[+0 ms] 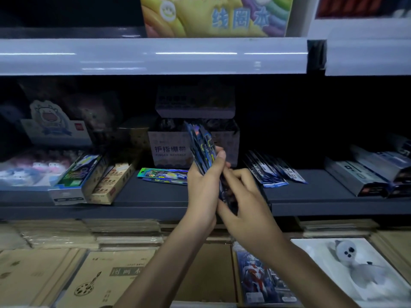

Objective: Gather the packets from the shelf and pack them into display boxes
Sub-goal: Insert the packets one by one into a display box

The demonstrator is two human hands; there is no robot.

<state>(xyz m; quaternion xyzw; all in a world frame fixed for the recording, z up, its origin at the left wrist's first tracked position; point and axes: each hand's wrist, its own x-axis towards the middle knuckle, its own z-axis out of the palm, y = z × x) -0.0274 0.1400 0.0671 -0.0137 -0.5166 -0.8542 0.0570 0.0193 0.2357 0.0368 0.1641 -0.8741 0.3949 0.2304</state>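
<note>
While the left hand (203, 187) and the right hand (244, 203) meet in front of the dark grey shelf (144, 194), their fingers are clenched from either side round a bundle of glossy blue foil packets (203, 145). The bundle's long axis stands upright, its top fanning toward the shelf's back. More loose blue packets (273, 172) lie fanned on the shelf just right of the hands, nearer the right hand, with their long axes running front to back. A green-edged holographic packet (162, 173) lies flat to the left, lengthwise along the front edge. Below that edge a brown cardboard display box (206, 274) looks mostly unfilled. A blue packet with a red-and-silver figure (260, 278) sits at the box's right, and it cannot be told whether it is inside.
</note>
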